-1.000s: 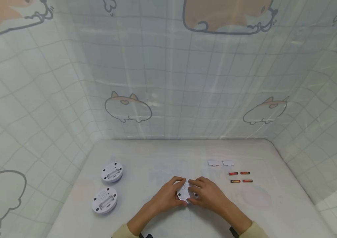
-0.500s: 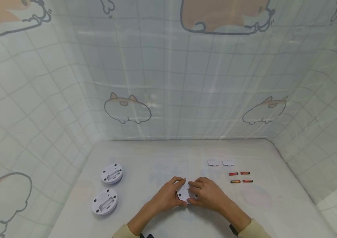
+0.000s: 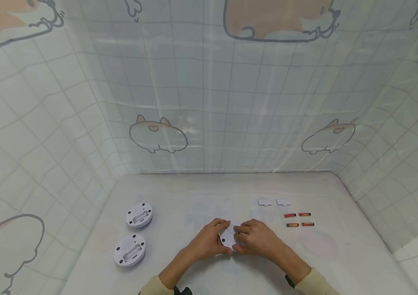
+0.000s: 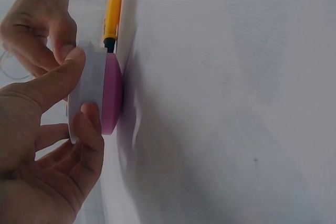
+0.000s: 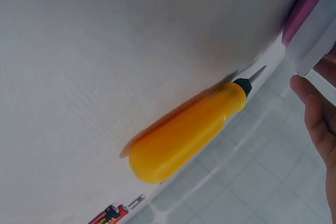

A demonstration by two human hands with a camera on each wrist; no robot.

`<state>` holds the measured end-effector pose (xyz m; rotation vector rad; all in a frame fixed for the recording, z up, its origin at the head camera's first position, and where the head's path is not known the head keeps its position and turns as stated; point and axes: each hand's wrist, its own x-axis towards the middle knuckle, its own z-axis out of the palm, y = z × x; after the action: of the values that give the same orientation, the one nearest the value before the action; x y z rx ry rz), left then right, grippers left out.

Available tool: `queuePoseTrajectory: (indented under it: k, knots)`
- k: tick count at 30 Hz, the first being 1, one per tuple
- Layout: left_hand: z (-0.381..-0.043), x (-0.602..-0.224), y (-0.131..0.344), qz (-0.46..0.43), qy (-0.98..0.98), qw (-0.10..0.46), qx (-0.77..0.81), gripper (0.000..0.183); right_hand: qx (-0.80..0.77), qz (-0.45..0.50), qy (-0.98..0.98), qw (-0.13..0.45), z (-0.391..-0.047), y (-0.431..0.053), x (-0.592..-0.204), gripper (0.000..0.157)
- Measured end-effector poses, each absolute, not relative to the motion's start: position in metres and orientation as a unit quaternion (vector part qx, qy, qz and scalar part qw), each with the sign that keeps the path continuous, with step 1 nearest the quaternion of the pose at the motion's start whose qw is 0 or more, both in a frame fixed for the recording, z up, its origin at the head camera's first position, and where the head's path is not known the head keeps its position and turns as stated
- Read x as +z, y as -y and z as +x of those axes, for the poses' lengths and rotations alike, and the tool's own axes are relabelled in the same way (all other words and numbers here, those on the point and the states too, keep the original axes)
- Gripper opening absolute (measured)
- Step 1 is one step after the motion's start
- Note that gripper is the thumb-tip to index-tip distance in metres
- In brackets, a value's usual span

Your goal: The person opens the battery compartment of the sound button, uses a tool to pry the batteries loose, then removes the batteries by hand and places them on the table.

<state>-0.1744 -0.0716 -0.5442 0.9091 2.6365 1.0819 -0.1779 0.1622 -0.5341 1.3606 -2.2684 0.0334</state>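
Note:
A round battery-powered device (image 3: 227, 237) stands face down between both hands, its white back with speaker holes and black feet turned up. In the left wrist view its white body (image 4: 92, 74) sits over a purple face (image 4: 111, 93). My left hand (image 3: 209, 241) grips its left side, thumb and fingers around the rim. My right hand (image 3: 258, 239) bends over the right side with fingers and thumb holding the edge, hiding that part of the back. Close beside the right hand lies a yellow-handled screwdriver (image 5: 184, 135), which the head view does not show.
Two similar white devices (image 3: 139, 215) with bare battery slots lie at the left. Several red-and-black batteries (image 3: 289, 215) lie at the right, with two white battery covers (image 3: 265, 202) behind them. A patterned curtain (image 3: 209, 102) surrounds the table (image 3: 194, 188) at the back and sides.
Both hands stay at the device. The right fingers have shifted slightly and now cover a black foot that showed before.

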Motion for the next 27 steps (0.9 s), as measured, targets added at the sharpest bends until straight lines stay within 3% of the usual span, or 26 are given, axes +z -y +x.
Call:
queuePoseTrajectory:
  k: [14, 27]
  knots:
    - [-0.1763, -0.5413, 0.0710, 0.317, -0.895, 0.041, 0.312, 0.087, 0.033, 0.514, 0.822, 0.244, -0.1832, -0.1641, -0.5354, 0.023]
    - [-0.1769, -0.5414, 0.0703, 0.311, -0.896, 0.050, 0.314, 0.087, 0.081, 0.480, 0.844, 0.228, -0.1781, -0.1673, -0.5377, 0.026]
